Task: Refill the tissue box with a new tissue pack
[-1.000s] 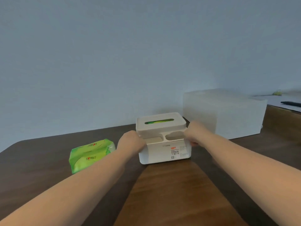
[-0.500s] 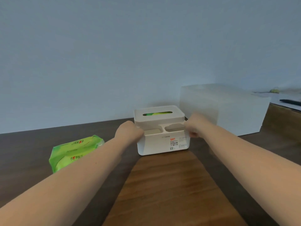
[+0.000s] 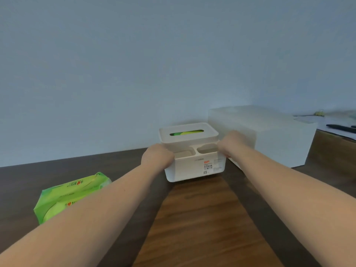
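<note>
A white tissue box [image 3: 194,168] stands on the dark wooden table, its lid [image 3: 187,132] on top with a slot showing green inside. Two small open compartments sit in front of the lid. My left hand [image 3: 157,156] grips the box's left side and my right hand [image 3: 232,144] grips its right side. A green tissue pack [image 3: 71,191] lies on the table to the left, partly behind my left forearm.
A large translucent white container [image 3: 269,135] stands right behind the box on the right. Further right is a lighter desk surface with papers and a dark pen [image 3: 341,128]. A pale wall runs along the table's back edge.
Both hands stay on the box's sides. The box sits slightly nearer in view, and the view has shifted, so the green pack appears lower left.
</note>
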